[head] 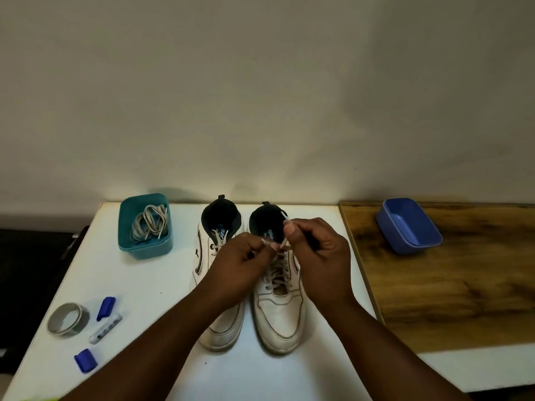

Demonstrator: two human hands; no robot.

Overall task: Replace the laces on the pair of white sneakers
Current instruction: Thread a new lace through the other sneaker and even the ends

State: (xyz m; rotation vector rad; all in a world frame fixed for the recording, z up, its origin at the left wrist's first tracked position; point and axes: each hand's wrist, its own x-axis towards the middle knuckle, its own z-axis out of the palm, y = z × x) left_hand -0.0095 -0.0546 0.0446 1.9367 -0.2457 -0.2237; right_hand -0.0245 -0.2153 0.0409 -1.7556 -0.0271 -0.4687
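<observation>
— Both forearms reach in; the left hand (243,257) and right hand (315,250) each pinch an end of the white lace (285,243) over the right white leather sneaker (279,302).

— Risk?

— Pulling unevenly could jam it in the eyelets or tip the sneaker against the left white sneaker (214,285) just beside it. Replacement grey laces (150,224) wait in the teal plastic tub (144,250).

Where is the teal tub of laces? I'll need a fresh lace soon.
In the head view, the teal tub sits at the white table's far left, just left of the left sneaker.
</observation>
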